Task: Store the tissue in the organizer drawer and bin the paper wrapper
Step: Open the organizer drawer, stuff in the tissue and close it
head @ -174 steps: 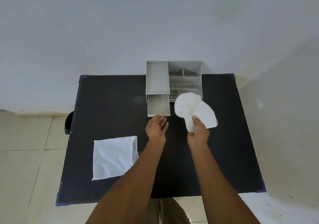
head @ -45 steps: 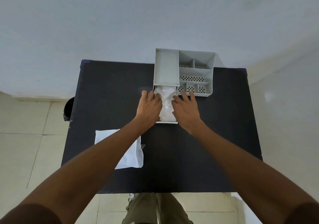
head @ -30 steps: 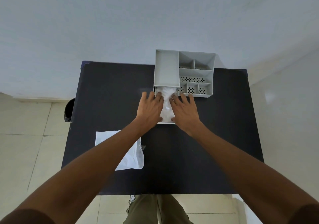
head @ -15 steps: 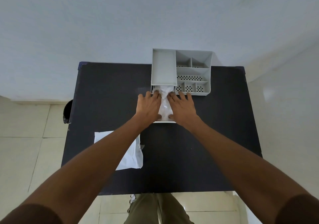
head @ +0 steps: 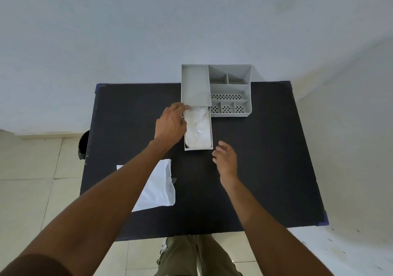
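Note:
The white tissue (head: 198, 127) lies crumpled inside the grey drawer (head: 198, 148), which is pulled out toward me from the grey organizer (head: 229, 88). My left hand (head: 171, 124) rests against the drawer's left wall, its fingertips at the organizer's front left corner, holding nothing. My right hand (head: 225, 158) hovers open just off the drawer's front right corner, fingers apart and not touching it. The white paper wrapper (head: 159, 188) lies flat on the table's near left, partly hidden under my left forearm.
The black table (head: 265, 169) stands against a white wall, with the organizer at its far edge. A dark bin (head: 83, 146) shows on the floor beyond the table's left edge. My legs are at the near edge.
Both hands were pressing the tissue down in the drawer. The right hand has now lifted off and drawn back toward me; the left has slid to the drawer's left side.

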